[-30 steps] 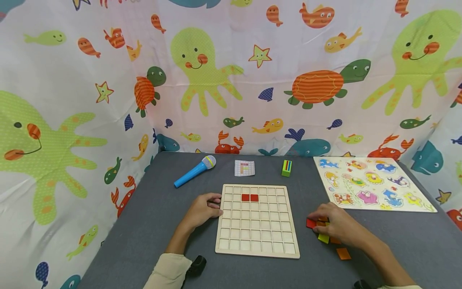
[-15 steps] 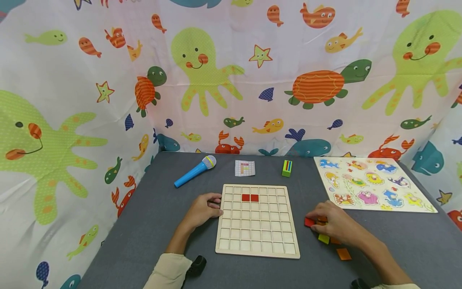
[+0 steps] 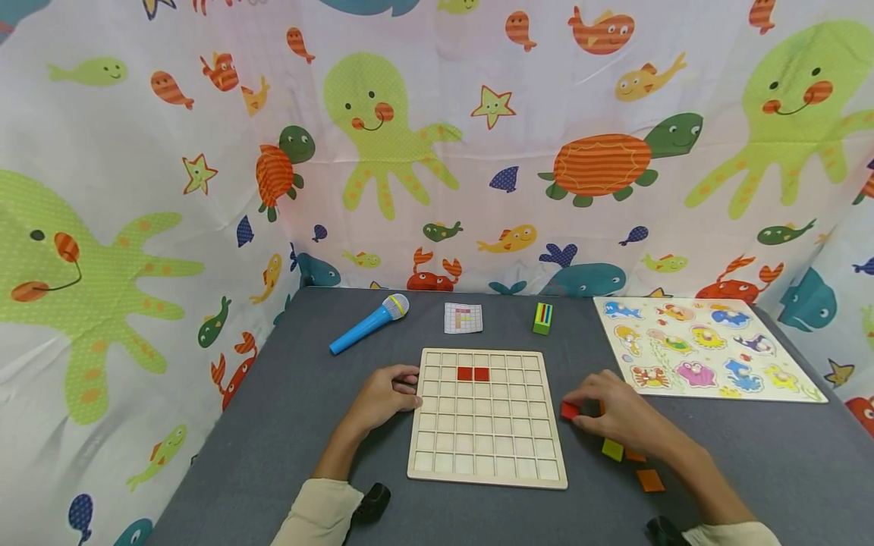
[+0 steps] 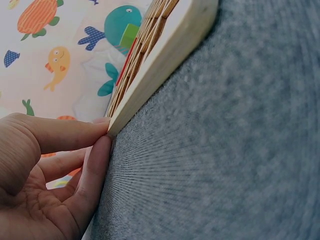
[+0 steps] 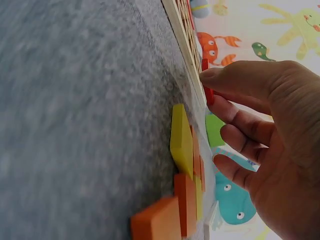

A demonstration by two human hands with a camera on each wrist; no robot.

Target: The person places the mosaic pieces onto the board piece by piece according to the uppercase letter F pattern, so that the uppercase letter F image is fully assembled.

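A wooden grid board lies flat on the table, with two red tiles side by side in its second row. At its left edge, my left hand pinches the rim between thumb and index finger; the left wrist view shows both fingertips on the board's edge. My right hand holds a red tile between thumb and index finger, just off the board's right side. In the right wrist view this tile stands on edge in the pinch, the other fingers loosely bent.
Loose yellow tiles and orange tiles lie below my right hand, partly hidden by it. Behind the board are a blue toy microphone, a small pattern card and a green block. A sea-animal puzzle lies back right.
My right hand has moved left from the loose tiles towards the board, carrying the red tile. My left hand and the board have stayed put.
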